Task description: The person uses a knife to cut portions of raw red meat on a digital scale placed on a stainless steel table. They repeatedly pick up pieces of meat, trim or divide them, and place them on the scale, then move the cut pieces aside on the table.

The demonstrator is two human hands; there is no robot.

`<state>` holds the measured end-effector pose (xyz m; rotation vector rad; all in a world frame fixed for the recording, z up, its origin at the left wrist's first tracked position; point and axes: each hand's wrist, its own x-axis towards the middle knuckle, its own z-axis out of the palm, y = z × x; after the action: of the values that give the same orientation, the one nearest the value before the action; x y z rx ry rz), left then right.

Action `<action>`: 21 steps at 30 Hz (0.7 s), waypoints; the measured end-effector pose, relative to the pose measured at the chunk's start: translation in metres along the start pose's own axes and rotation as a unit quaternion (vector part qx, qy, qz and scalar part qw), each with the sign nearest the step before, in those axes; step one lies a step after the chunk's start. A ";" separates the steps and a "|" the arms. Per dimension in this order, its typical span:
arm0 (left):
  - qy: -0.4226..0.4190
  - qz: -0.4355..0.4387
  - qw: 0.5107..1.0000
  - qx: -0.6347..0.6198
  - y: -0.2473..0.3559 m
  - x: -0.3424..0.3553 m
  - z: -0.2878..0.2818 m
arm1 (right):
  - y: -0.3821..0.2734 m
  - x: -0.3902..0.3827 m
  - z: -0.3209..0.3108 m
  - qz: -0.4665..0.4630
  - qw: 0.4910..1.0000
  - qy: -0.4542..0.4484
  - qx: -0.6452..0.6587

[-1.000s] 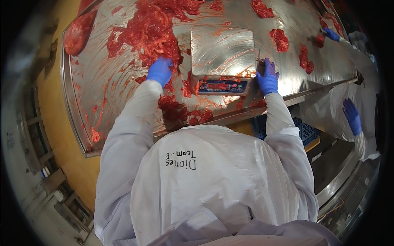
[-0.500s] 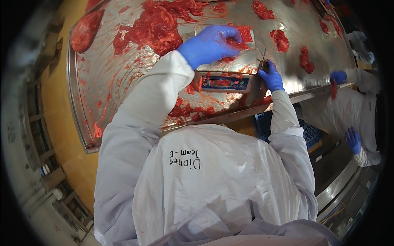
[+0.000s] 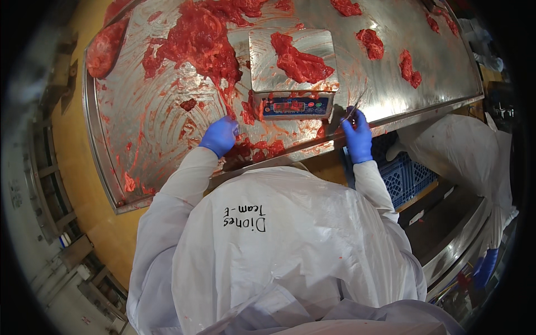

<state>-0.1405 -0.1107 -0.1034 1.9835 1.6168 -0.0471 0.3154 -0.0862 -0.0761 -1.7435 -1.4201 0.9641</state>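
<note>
My left hand [image 3: 220,137], in a blue glove, is closed at the lower end of a thin strip of red meat [image 3: 228,100]. The strip runs down to it from a large ragged piece of meat [image 3: 198,42] on the steel table. In my right hand [image 3: 358,137], also gloved in blue, is a thin-bladed knife [image 3: 354,106], its tip pointing away from me; the fingers partly hide its handle. Between my hands stands a scale [image 3: 262,84] with a lit display. One elongated cut of red meat [image 3: 300,62] lies on its plate.
Several small meat pieces [image 3: 371,44] lie to the right, and a larger rounded cut [image 3: 106,49] at the far left. Scraps [image 3: 259,149] lie near the raised front rim. Blue crates [image 3: 410,176] stand below. A co-worker in white [image 3: 458,145] is at the right.
My left hand has left the meat on the scale and moved down and left to the trimmings. My right hand has dropped slightly nearer with the knife. The co-worker's hands moved down.
</note>
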 end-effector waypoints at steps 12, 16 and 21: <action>0.105 0.008 0.978 -0.181 0.010 0.094 -0.045 | 0.009 -0.010 0.021 -0.125 0.967 -0.005 -0.222; 0.041 0.081 0.996 -0.016 0.057 0.027 -0.006 | 0.007 -0.015 0.024 -0.150 0.958 -0.008 -0.243; -0.092 0.152 0.981 -0.073 0.049 -0.031 0.031 | 0.002 -0.026 0.034 -0.131 0.971 -0.048 -0.193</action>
<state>-0.0941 -0.1566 -0.0977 2.0250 1.1563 0.0066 0.2837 -0.1099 -0.0910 -1.7317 -1.9484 0.6671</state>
